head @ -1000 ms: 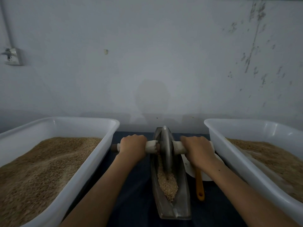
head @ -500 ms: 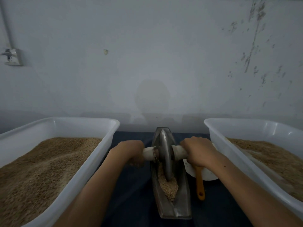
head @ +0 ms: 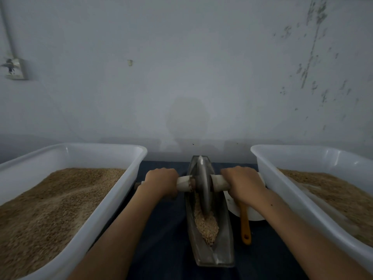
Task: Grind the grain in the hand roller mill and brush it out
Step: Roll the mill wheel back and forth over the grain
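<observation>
Both hands, left (head: 160,181) and right (head: 243,183), clamp the pale wooden axle (head: 219,182) of the grey metal wheel (head: 202,188) (centre frame), above tan grain (head: 206,226).

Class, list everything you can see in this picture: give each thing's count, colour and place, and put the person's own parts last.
Tubs: two, white, left and right, both holding tan grain.
Trough: one, grey metal, centre, on dark cloth.
Grain in trough: one pile, tan, near end.
Wheel: one, grey, upright in the trough.
Axle handles: two, pale, either side of the wheel.
Brush handle: one, orange, right of the trough.
Dish: one, white, under the brush handle.
Wall fitting: one, pale, upper left.
Left hand: grips the left handle.
Right hand: grips the right handle.
</observation>
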Demonstrator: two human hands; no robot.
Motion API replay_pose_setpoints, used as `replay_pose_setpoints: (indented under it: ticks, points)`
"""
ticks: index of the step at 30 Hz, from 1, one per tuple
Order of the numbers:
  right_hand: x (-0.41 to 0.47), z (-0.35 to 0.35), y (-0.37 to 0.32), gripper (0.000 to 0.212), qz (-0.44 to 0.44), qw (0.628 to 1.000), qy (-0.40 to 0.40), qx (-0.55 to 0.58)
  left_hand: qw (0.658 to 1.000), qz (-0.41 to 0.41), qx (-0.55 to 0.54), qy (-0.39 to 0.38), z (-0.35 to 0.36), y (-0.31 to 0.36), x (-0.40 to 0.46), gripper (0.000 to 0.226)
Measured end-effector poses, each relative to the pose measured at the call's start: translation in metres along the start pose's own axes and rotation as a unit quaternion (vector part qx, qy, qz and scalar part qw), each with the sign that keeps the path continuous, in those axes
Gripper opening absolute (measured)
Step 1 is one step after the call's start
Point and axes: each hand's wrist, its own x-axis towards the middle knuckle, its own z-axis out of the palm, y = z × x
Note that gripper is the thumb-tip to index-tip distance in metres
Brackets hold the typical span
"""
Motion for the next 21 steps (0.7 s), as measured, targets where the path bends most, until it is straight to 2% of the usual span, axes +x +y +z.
replay_pose_setpoints:
  ticks: [2, 5, 8, 10, 12, 16, 18, 21]
  points:
    - [0.0, -0.007, 0.0, 0.029, -0.01, 0.999, -0.035, -0.006, 0.998, 0.003, -0.019, -0.055, -0.003, -0.003, -0.001, 0.04]
    - [-0.004, -0.012, 0.002, 0.028, -0.023, 0.997, -0.074, -0.014, 0.988, 0.015, -0.077, -0.134, -0.005, -0.006, -0.001, 0.026]
    - [-0.003, -0.013, 0.001, 0.028, -0.021, 0.997, -0.078, -0.01, 0.984, 0.018, -0.099, -0.15, -0.006, -0.006, -0.001, 0.016]
    - [-0.002, -0.01, 0.0, 0.027, -0.013, 0.998, -0.067, -0.004, 0.99, 0.012, -0.08, -0.118, -0.006, -0.005, -0.002, 0.025]
    - [-0.001, -0.003, 0.001, 0.025, -0.002, 0.999, -0.031, 0.013, 0.998, 0.004, -0.03, -0.046, -0.003, -0.003, -0.001, 0.036]
    - [0.001, 0.016, 0.002, 0.017, 0.016, 0.995, 0.099, 0.007, 0.996, 0.003, 0.01, 0.084, 0.005, 0.001, 0.003, 0.028]
    - [0.002, 0.021, 0.003, 0.014, 0.019, 0.991, 0.129, 0.002, 0.995, 0.003, 0.008, 0.104, 0.006, 0.001, 0.004, 0.024]
    - [0.003, 0.018, 0.004, 0.016, 0.007, 0.994, 0.105, -0.001, 0.996, 0.002, 0.007, 0.088, 0.007, -0.001, 0.005, 0.029]
